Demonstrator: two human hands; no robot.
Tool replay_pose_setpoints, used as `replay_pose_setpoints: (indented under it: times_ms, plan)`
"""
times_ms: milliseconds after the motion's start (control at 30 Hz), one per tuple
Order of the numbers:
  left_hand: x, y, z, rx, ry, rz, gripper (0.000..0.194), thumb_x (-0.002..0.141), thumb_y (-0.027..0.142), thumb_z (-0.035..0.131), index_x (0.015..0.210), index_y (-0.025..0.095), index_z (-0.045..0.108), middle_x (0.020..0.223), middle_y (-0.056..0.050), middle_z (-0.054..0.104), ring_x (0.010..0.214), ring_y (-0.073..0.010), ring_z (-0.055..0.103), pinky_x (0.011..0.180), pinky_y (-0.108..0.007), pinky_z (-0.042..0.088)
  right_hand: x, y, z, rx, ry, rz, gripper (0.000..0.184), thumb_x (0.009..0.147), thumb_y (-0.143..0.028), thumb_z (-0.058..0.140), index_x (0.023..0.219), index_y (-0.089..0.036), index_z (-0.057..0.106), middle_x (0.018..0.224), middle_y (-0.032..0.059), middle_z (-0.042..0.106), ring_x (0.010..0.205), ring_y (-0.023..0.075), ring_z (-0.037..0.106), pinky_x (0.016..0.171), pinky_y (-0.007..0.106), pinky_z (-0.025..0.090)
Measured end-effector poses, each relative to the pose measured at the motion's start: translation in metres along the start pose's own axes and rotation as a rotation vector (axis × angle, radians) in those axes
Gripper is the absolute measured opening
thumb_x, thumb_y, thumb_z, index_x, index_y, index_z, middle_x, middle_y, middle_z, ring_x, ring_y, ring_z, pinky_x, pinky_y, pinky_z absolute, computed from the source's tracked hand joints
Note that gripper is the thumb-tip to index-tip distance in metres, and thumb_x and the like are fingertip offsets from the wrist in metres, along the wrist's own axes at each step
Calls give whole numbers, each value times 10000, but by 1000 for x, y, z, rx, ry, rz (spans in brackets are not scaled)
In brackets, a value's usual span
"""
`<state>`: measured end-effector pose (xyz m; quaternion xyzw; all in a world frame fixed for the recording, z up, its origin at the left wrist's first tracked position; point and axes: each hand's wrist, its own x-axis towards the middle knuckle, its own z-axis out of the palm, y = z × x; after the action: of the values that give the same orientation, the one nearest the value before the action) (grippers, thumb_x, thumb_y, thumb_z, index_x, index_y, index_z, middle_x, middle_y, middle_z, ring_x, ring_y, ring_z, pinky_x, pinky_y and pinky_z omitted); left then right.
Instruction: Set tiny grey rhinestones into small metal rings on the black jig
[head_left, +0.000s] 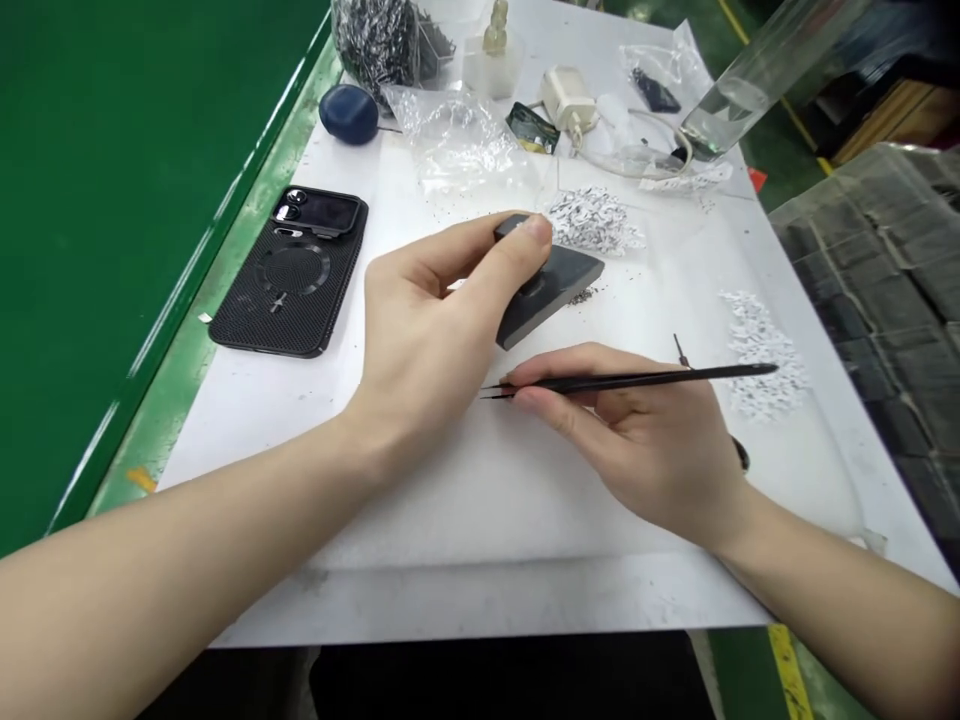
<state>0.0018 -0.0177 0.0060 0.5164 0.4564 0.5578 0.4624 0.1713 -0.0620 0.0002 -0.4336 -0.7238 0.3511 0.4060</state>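
As the head camera looks forward and down onto a green table (97,250) covered by a white sheet (247,430), both of the person's hands appear near the middle of the view. The left hand (427,340) has its grip clamped on a flat dark grey slab (551,290), with the thumb and fingers pinching the slab's far end; the slab is tilted and raised at that end. The right hand (637,445) has its grip closed on the shaft of slender black tweezers (630,381), whose fine tips are close together, point left and lie just beside the left hand. Whether the tips hold anything is too small to tell.

Left of the hands lies a black perforated phone case (289,270) with a circular ring on its back. Small black-and-white fragments form a heap (592,220) just beyond the slab and a second heap (757,355) to the right, near the tweezers' rear end. Dark specks (581,296) lie beside the slab. Along the far edge are a round navy-blue case (349,113), a crumpled clear plastic bag (450,140), a white plug charger (570,100) and a clear glass cylinder (724,105). A stack of dark items under clear plastic (877,300) stands off the right edge of the sheet.
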Motion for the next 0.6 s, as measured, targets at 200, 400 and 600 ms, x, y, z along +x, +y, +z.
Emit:
replay_pose_setpoints:
  times_ms: [200,400,600]
  plan:
    - [-1,2,1,-34,-6,-28,196,1023,276,785,848,226,857,964,47,844,1143,-231,800,935,-298,661,-3,0,4,-66,17,-42,86,996,-156,812,1031,-222,857,988,8,900,911,183,869,854,246,727]
    - [1,-1,1,-52,-32,15,203,1015,263,812,823,239,873,951,31,849,1168,-242,792,898,-287,655,-4,2,7,-141,27,-86,92,1000,-121,810,1035,-194,855,1008,5,905,927,163,867,881,217,715]
    - [1,1,1,-68,-26,-3,163,1026,241,798,882,258,872,1000,45,865,1141,-232,805,995,-345,688,-5,-7,0,-73,58,-68,183,982,-91,820,1028,-261,874,979,-39,905,872,169,871,817,242,745]
